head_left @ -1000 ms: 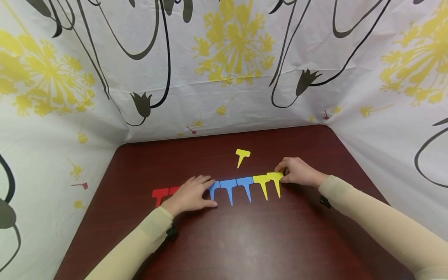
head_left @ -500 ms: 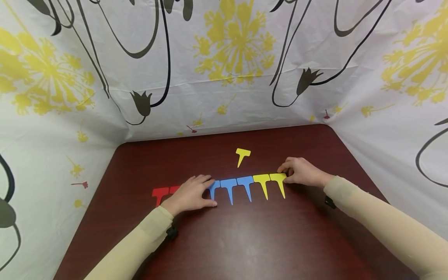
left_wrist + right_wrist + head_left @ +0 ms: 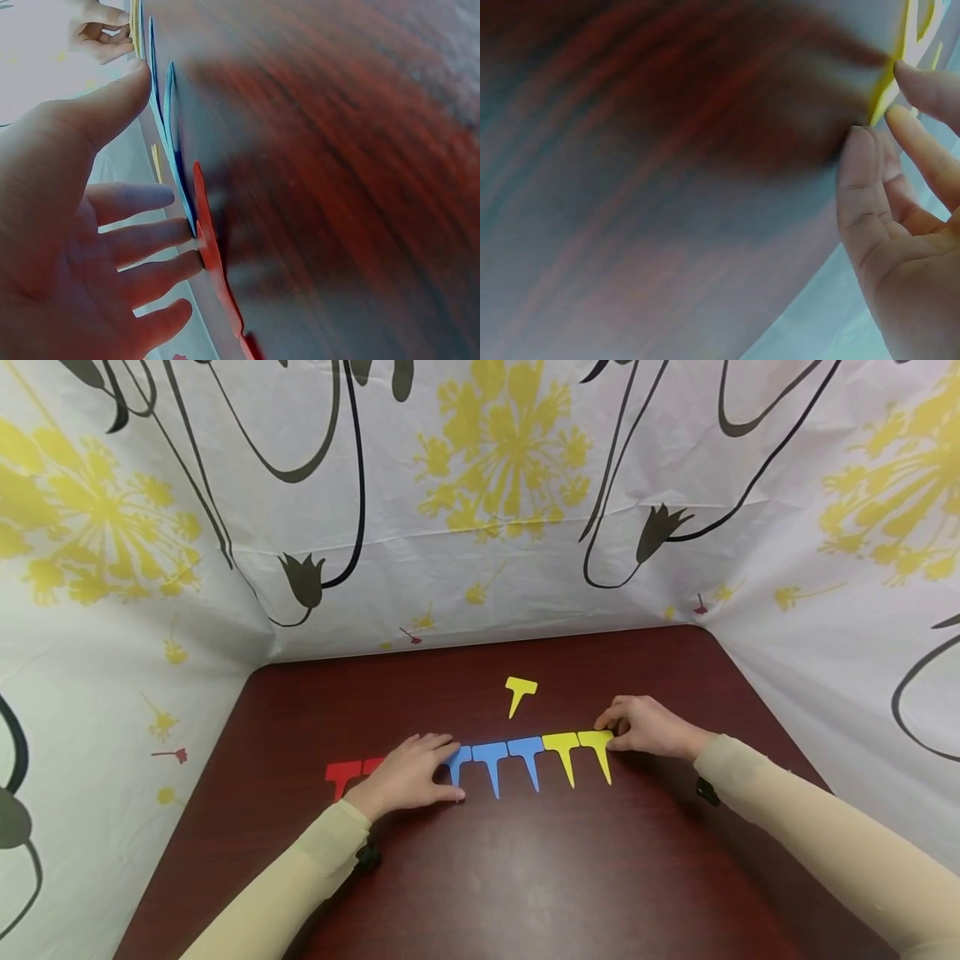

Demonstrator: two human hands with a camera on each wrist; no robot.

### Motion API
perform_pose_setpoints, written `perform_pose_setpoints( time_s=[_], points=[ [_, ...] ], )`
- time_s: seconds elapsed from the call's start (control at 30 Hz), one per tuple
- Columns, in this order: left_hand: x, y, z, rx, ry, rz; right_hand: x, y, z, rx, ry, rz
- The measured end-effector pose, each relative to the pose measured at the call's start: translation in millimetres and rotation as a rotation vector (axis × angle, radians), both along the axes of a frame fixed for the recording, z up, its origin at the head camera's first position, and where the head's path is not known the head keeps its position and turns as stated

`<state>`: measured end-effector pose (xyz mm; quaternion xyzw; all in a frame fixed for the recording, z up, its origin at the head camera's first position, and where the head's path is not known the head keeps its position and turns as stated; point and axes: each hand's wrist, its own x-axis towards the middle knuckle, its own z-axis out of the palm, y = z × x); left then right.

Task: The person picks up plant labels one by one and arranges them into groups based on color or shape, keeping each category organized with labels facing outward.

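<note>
A row of T-shaped plant labels lies across the table, red at left, blue in the middle, yellow at right. My left hand (image 3: 408, 777) rests over the red and blue labels with its fingers spread, covering part of a red label (image 3: 372, 767) and the leftmost blue label (image 3: 458, 760). At the row's right end, my right hand (image 3: 651, 727) pinches the edge of the last yellow plant label (image 3: 597, 745) between thumb and index finger. That label stands beside another yellow label (image 3: 562, 745). In the right wrist view, the pinched label (image 3: 886, 94) is seen edge-on at the fingertips.
One more yellow plant label (image 3: 519, 691) lies apart, behind the row. The dark red-brown table (image 3: 525, 877) has rounded far corners. A white patterned cloth (image 3: 480, 568) hangs around its back and sides.
My right hand has slid the end yellow label slightly right, so it no longer overlaps its neighbour; over the last half second it holds still. My left hand has stayed in place.
</note>
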<state>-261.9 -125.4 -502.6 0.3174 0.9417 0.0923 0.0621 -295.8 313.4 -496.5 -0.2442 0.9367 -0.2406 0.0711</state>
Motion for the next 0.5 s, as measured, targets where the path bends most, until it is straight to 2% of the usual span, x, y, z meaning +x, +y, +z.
perform_pose_setpoints(
  time_s=[0.23,0.5],
  points=[
    [-0.7,0.0,3.4,0.008,0.000,-0.007,-17.2,-9.8,12.8,-0.024,0.034,0.000],
    [-0.4,0.8,3.1,-0.005,-0.005,-0.007,-50.8,-36.8,15.8,-0.011,-0.014,-0.096]
  ],
)
